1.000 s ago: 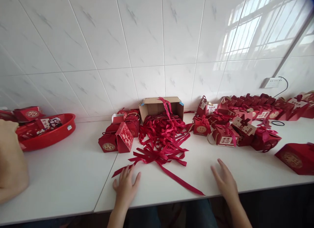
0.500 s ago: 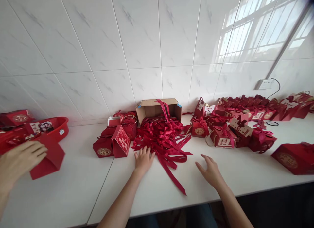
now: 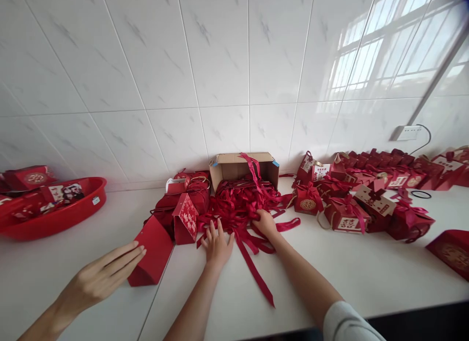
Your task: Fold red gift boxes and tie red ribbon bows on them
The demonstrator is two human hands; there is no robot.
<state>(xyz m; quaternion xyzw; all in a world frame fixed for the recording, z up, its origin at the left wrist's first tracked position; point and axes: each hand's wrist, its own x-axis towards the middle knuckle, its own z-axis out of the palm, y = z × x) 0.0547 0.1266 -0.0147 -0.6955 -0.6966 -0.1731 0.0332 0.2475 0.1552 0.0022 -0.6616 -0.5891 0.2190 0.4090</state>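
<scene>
Moved since the earlier view: the right hand [image 3: 266, 224], now in at the heap of red ribbons [image 3: 230, 206], and the co-worker's red box [image 3: 154, 255], now beside the left cluster of boxes [image 3: 185, 219]. Ribbons lie on the white table [image 3: 348, 267], spilling from the open front of a cardboard box [image 3: 234, 158]; 1 long strand trails toward the near edge. Right fingers are bent into the heap; whether they grip a strand I cannot tell. Left hand [image 3: 217, 248] is over the near-left strands, fingers spread, clasping nothing. The co-worker's hand [image 3: 102, 272] has straight fingers against the red box; grip not determinable. To the right stand many red gift boxes [image 3: 346, 214], some bow-tied. Far left, a red basin [image 3: 73, 219] holds red packages.
</scene>
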